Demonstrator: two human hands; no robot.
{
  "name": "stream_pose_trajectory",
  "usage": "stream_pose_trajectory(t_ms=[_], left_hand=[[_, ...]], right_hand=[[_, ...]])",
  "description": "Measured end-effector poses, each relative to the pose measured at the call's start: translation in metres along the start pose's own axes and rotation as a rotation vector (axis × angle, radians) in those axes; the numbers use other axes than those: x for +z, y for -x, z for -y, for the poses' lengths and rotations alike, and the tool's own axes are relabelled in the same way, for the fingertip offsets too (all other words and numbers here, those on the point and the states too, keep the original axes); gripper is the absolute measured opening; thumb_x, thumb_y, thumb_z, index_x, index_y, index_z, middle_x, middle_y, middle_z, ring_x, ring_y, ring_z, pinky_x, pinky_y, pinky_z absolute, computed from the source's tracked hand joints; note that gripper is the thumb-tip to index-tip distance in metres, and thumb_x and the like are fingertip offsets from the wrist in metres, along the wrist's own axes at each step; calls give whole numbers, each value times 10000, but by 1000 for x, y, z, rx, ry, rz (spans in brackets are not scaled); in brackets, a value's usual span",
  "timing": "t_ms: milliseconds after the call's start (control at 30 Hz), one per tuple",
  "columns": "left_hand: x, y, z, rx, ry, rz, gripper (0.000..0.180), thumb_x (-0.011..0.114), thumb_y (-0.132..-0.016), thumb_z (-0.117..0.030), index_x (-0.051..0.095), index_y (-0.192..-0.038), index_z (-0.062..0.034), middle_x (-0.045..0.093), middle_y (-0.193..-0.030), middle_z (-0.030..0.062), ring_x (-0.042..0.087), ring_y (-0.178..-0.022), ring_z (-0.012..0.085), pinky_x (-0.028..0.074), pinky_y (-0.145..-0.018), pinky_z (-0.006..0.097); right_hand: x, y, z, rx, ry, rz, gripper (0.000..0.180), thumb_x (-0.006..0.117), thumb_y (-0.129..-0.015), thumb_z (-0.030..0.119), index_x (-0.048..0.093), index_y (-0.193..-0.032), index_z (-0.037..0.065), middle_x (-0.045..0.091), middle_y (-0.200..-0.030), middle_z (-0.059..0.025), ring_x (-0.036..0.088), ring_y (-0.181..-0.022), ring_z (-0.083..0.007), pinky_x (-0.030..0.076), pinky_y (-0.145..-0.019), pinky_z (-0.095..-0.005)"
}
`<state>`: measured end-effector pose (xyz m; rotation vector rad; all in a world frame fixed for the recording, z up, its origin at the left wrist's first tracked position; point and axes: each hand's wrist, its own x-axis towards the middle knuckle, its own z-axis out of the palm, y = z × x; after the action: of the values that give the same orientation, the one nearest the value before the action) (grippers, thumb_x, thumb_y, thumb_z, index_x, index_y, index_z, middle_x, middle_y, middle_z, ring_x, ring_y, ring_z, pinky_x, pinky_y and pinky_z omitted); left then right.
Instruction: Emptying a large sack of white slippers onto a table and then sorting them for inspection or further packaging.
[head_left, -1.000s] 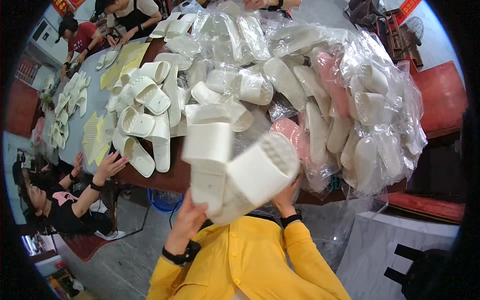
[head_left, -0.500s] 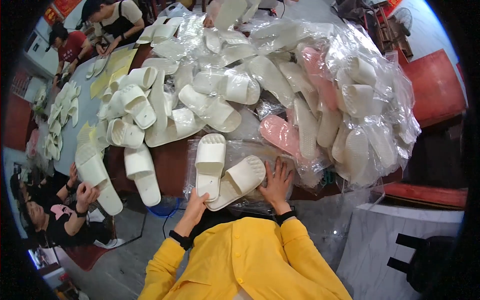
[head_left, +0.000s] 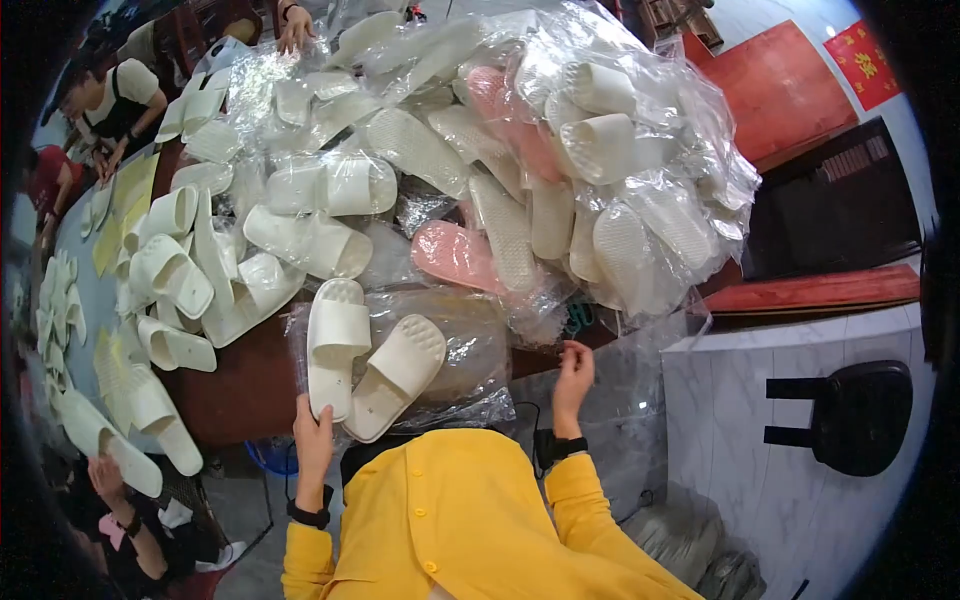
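A white slipper [head_left: 336, 352] lies on a clear plastic bag at the table's near edge, its heel toward me. My left hand [head_left: 313, 442] pinches that heel, thumb on top. Beside it, a second white slipper [head_left: 402, 372] slants to the right, untouched, its heel end close to the first one's. Out to the right, past the flat clear bag [head_left: 470, 350], my right hand [head_left: 573, 388] is raised near the table edge. Its fingers are loosely bent, and nothing shows in them. Loose clear plastic hangs just beyond those fingertips.
A large heap of bagged white slippers [head_left: 420, 150] covers the table's far side, with a pink slipper [head_left: 455, 255] among them. Unbagged slippers [head_left: 172, 272] pile up at left. A co-worker's hand [head_left: 107, 480] holds a slipper there. A black chair [head_left: 865, 418] stands at right.
My right hand has lifted off the plastic bag and moved right, away from the slippers. My left hand keeps its grip on the heel. The whole view has shifted toward the right.
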<state>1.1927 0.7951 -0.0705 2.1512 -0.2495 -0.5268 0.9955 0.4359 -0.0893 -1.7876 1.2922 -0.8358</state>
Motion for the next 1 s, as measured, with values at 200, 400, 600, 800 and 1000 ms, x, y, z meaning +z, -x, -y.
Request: stream_pose_trajectory(t_ms=[200,400,600,800,1000], left_hand=[[5,-15,40,-236,512,77,287,492,-900,-60,466,-1179,2,582,-1134,157,618,-893,264,508,-758,325],[-12,-20,29,62,188,32,505,462,-863,2,412,-1360,-75,540,-1224,164,585,-1012,256,506,-813,324],[-19,-13,19,143,-506,-142,549,580,-743,28,530,-1276,-96,488,-1207,192,471,-1111,365,390,-959,406],[15,-32,-6,485,-423,-109,487,670,-754,-139,533,-1199,5,440,-1307,224,362,-1254,431,313,-1052,488],[68,-58,-14,382,-436,-112,708,701,-736,-332,460,-1279,53,379,-1324,293,260,-1293,491,164,-1113,567]], right_hand=[[-10,-44,-61,265,-441,30,213,475,-962,64,555,-1153,17,606,-962,-48,618,-885,-135,489,-739,-254],[3,-72,-55,311,-69,103,174,565,-920,63,605,-1089,50,643,-905,-95,633,-786,-218,498,-711,-330],[10,-87,-53,-166,487,150,174,614,-834,152,652,-946,25,648,-938,-194,605,-873,-384,472,-761,-443],[2,-88,-61,-383,542,113,122,606,-796,72,611,-885,-13,622,-841,-198,591,-838,-392,467,-751,-420],[-33,-101,-101,47,236,193,148,571,-879,102,554,-975,-9,598,-782,-113,596,-725,-245,477,-665,-378]])
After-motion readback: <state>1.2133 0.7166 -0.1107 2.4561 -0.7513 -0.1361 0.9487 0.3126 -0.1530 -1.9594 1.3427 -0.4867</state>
